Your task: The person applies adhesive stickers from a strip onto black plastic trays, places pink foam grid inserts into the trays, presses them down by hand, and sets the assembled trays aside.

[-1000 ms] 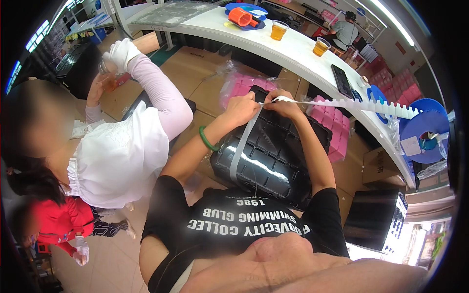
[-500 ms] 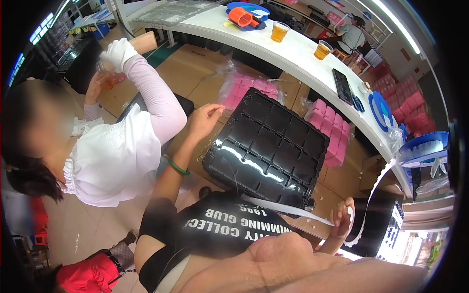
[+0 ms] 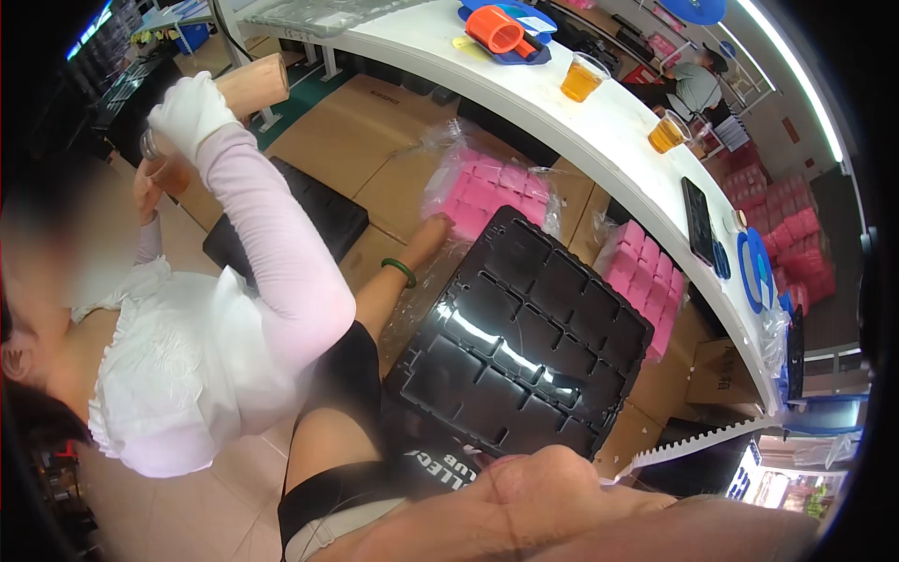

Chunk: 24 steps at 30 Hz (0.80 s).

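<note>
A large black plastic compartment tray (image 3: 524, 337) lies in front of me, its glossy face catching the light. Beyond its far left corner is my left hand (image 3: 431, 234), with a green bangle on the wrist. Its fingers are drawn together at the edge of a film-wrapped pack of pink blocks (image 3: 487, 187); what they hold, if anything, is too small to tell. My right hand is out of sight behind my chin and shoulder. A white strip with a toothed edge (image 3: 702, 442) runs from the roll (image 3: 824, 414) at the right down toward my body.
A co-worker in white at my left raises a gloved hand (image 3: 192, 114) with a wooden-looking block (image 3: 255, 86) and holds an amber cup. On the curved white table (image 3: 412, 49) stand an orange cup (image 3: 493, 31), two amber drinks and a phone (image 3: 698, 220). More pink blocks (image 3: 641, 281) lie beside the tray.
My left hand has moved closer to the pink pack, its fingers more drawn in. My right hand, earlier holding the white strip, has gone from sight. My view has shifted.
</note>
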{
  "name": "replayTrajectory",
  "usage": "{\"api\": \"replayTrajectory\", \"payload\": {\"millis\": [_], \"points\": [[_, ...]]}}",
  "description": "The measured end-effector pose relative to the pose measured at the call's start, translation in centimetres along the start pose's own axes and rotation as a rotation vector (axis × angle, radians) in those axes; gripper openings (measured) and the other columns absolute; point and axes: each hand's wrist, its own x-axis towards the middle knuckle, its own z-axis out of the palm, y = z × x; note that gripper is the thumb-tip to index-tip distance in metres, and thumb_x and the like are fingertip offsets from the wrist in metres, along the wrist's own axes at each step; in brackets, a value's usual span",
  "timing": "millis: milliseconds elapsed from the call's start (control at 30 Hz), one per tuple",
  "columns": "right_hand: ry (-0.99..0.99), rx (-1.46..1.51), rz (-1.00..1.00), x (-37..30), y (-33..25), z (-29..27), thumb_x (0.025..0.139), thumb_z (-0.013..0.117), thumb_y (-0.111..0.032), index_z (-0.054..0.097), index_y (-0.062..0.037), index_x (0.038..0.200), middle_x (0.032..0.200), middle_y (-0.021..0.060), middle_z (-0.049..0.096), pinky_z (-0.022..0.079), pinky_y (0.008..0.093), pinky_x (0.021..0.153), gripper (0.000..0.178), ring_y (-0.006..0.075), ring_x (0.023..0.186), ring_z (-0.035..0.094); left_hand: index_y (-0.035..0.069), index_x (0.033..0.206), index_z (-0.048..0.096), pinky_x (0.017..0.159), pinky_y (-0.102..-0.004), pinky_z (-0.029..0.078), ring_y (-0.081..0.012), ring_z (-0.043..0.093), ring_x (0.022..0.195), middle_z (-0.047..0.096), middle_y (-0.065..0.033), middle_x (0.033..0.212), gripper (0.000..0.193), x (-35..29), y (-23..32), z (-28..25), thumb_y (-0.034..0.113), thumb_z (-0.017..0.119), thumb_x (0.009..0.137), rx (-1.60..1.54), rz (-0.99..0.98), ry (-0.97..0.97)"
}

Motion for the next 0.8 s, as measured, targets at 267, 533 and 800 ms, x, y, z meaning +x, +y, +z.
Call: {"api": "replayTrajectory", "payload": {"millis": [267,533,800], "points": [[-0.346,-0.004,0.186,-6.7,-14.9,-2.8,0.092,0.066,-0.015,0.061,0.0007,0.124,0.112,0.0146,0.065,0.050,0.0339,0.086,0.036,0.0227,0.099,0.060,0.014,0.101,0.069,0.089,-0.0384,0.049,-0.0268,0.057,0.107,0.061,-0.0079,0.113,0.027,2.7,0.6,4.1,0.025,0.070,0.077,0.459,0.240,-0.138],[-0.366,0.074,0.117,-8.0,-21.9,0.0,0.086,0.068,-0.012,0.067,0.0049,0.110,0.105,0.0139,0.069,0.048,0.0350,0.089,0.029,0.0210,0.093,0.064,0.016,0.102,0.066,0.085,-0.0402,0.049,-0.0247,0.060,0.101,0.060,-0.0049,0.107,0.026,2.6,-2.4,5.1,0.023,0.066,0.077,0.411,0.307,-0.171],[-0.417,0.063,0.177,-9.5,-23.4,1.6,0.089,0.066,-0.007,0.069,0.0040,0.108,0.099,0.0120,0.070,0.050,0.0299,0.083,0.023,0.0183,0.092,0.064,0.016,0.102,0.067,0.084,-0.0411,0.050,-0.0247,0.059,0.101,0.058,-0.0054,0.105,0.027,4.0,0.3,4.3,0.022,0.065,0.076,0.421,0.343,-0.128]]}}
